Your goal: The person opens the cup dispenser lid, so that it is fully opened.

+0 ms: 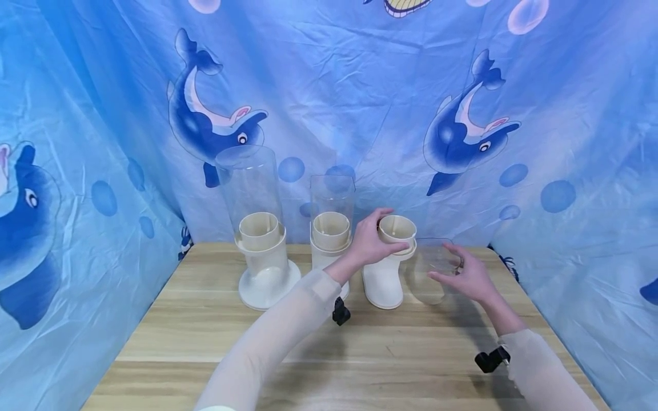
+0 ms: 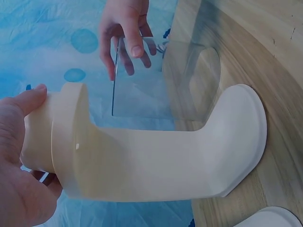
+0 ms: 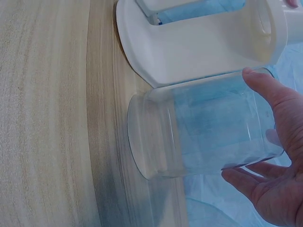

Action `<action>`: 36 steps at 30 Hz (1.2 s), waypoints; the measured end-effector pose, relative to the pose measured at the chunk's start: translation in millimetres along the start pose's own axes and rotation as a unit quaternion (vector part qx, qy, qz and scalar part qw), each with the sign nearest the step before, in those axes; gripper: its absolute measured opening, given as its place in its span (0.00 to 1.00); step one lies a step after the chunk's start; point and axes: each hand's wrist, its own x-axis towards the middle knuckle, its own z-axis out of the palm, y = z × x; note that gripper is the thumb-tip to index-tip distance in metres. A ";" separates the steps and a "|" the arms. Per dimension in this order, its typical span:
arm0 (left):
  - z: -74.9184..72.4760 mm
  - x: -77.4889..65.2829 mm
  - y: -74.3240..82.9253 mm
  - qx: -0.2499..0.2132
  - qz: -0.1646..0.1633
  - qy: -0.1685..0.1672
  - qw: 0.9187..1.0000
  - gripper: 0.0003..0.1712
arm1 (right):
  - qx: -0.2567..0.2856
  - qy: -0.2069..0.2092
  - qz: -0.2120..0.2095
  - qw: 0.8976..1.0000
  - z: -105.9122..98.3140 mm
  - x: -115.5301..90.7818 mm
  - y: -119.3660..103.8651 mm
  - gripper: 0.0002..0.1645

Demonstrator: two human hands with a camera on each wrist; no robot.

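My left hand (image 1: 371, 238) grips the cream cup-shaped top of a white cereal dispenser stand (image 2: 151, 163), thumb on one side and fingers round the other. The stand is upright, its rounded foot on the table and no clear container on it. Just right of it, a clear plastic container (image 3: 213, 125) stands upright on the table. My right hand (image 1: 470, 274) spans this container near its upper rim, thumb on the side toward the stand and fingers on the opposite side, as the right wrist view shows.
Left of my left hand stand two more dispensers: a larger one (image 1: 264, 282) with a tall clear cylinder (image 1: 249, 182), and a smaller one (image 1: 331, 231) partly behind my left arm. A blue dolphin-print cloth (image 1: 344, 103) hangs round the wooden table (image 1: 205, 319).
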 end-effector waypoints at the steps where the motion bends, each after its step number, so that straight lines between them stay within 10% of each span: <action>1: 0.2 0.1 -1.0 0.001 0.004 0.000 1.000 0.50 | 0.000 0.000 0.000 1.000 0.5 -0.5 0.2 0.62; 11: -4.6 -1.3 3.1 0.033 0.017 -0.014 0.999 0.51 | -0.023 0.011 -0.019 1.000 2.7 0.1 1.9 0.61; 17: -18.9 -11.3 24.1 0.067 0.097 -0.009 0.993 0.53 | -0.031 0.010 -0.033 0.999 -2.2 -0.7 -4.7 0.63; 27: -91.8 -36.2 59.7 0.066 0.235 0.083 0.966 0.49 | -0.032 0.032 -0.057 0.997 -44.2 11.5 -45.2 0.60; 36: -142.0 -50.5 40.6 0.070 0.221 0.166 0.959 0.48 | -0.007 0.046 -0.083 0.995 -52.2 23.3 -89.5 0.55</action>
